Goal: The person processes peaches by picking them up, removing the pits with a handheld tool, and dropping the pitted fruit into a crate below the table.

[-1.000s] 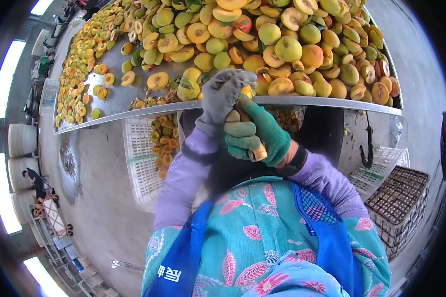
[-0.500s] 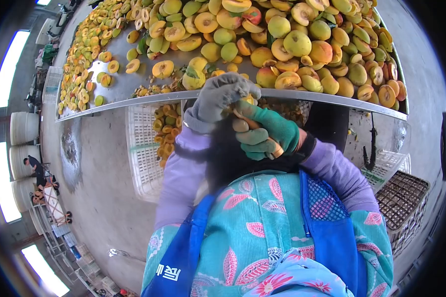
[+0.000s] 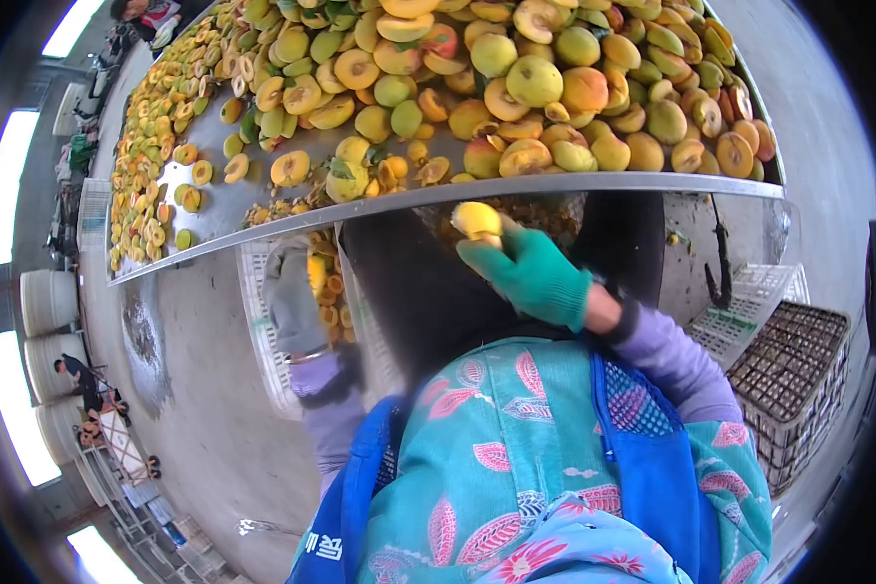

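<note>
My left hand (image 3: 297,297), in a grey glove, is smeared by motion over the white crate (image 3: 258,311) below the table. Bright yellow fruit flesh (image 3: 317,273) shows at its finger side; whether the hand grips it I cannot tell. Several peach halves (image 3: 335,302) lie in that crate. My right hand (image 3: 540,277), in a green glove, is closed around a wooden-handled tool, now mostly hidden by the fingers. A yellow piece of peach (image 3: 477,220) sits at the front of that hand, just below the table edge.
A metal table (image 3: 438,191) bears heaped whole and halved peaches (image 3: 535,83). At right stand a brown crate (image 3: 786,365) and a white crate (image 3: 749,302). White tubs (image 3: 49,302) line the left wall, near a person (image 3: 80,380) with a cart. Another person (image 3: 146,15) is at upper left.
My hands have parted. The left moved down and left over the crate; the right dropped slightly away from the table edge, with the yellow piece at its front. The view has shifted.
</note>
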### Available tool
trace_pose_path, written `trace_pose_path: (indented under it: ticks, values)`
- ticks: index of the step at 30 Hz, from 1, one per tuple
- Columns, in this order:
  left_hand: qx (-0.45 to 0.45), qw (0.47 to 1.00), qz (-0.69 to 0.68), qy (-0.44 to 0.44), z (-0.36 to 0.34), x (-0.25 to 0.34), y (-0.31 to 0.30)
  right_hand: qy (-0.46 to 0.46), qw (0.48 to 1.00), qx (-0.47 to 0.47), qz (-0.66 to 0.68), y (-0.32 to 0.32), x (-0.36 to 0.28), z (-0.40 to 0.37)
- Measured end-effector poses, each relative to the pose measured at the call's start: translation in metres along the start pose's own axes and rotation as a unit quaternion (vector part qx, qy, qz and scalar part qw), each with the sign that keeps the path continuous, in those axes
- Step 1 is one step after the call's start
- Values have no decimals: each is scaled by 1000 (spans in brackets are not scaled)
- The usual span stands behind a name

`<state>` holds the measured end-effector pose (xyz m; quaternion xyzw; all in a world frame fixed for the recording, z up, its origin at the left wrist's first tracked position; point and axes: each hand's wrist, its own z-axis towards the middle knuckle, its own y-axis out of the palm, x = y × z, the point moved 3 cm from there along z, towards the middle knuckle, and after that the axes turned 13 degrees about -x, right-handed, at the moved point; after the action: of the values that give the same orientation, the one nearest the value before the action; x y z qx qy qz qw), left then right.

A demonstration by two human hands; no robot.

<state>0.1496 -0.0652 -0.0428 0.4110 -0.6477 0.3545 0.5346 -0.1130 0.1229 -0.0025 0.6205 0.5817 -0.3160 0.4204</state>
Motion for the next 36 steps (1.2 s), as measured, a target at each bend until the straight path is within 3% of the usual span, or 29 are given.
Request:
trace_pose_path:
  ticks: [1, 2, 3, 4, 7, 8, 9, 11, 14, 17, 18, 21, 22, 24, 26, 27, 28, 31, 33, 36]
  values:
    - [8, 985, 171, 40, -8, 4, 3, -5, 990, 34, -136, -6, 14, 9]
    - [17, 938, 336, 85, -14, 12, 12, -4, 963, 76, -259, -10, 23, 17]
    - [25, 861, 490, 136, -13, 21, 27, -10, 958, 80, -275, -12, 28, 21]
    - [-59, 961, 265, 60, -20, 31, 63, -16, 953, 84, -291, -13, 28, 24]
    - [-292, 921, 224, 130, -33, 43, 145, -32, 950, 87, -299, -4, 31, 21]
    - [-314, 895, 267, 170, -30, 34, 156, -43, 950, 71, -301, -3, 40, 22]
    - [-325, 863, 311, 232, -27, 34, 166, -54, 950, 56, -301, -3, 46, 21]
    - [-338, 895, 261, 129, -27, 25, 168, -22, 956, 71, -283, 0, 45, 15]
    - [-238, 843, 396, 277, -29, 25, 178, 2, 954, 68, -293, 0, 45, 12]
    - [-161, 752, 474, 428, -24, 19, 179, -10, 937, 96, -336, -3, 57, 28]
    - [-152, 740, 486, 439, -26, 16, 179, 17, 939, 93, -332, -4, 61, 31]
    - [-143, 886, 321, 303, -33, 10, 173, -25, 949, 123, -290, -3, 52, 25]
    - [-186, 969, 34, 162, -32, -14, 163, -21, 952, 130, -278, -6, 59, 29]
    - [-152, 922, 224, 278, -30, -19, 159, -18, 957, 144, -251, -13, 83, 46]
    - [-123, 841, 404, 338, -32, -7, 166, -97, 919, 151, -351, -8, 93, 45]
    - [-122, 855, 397, 310, -33, -2, 168, -135, 893, 150, -402, -6, 98, 43]
    - [-122, 868, 391, 280, -36, 4, 171, -70, 917, 140, -368, -5, 98, 42]
    - [-259, 868, 362, 221, -31, -17, 171, -50, 896, 143, -416, -16, 96, 39]
    - [-180, 844, 427, 269, -33, -21, 176, -9, 909, 145, -391, -10, 93, 31]
    - [-176, 872, 411, 202, -29, -15, 180, 33, 914, 153, -374, -8, 100, 29]
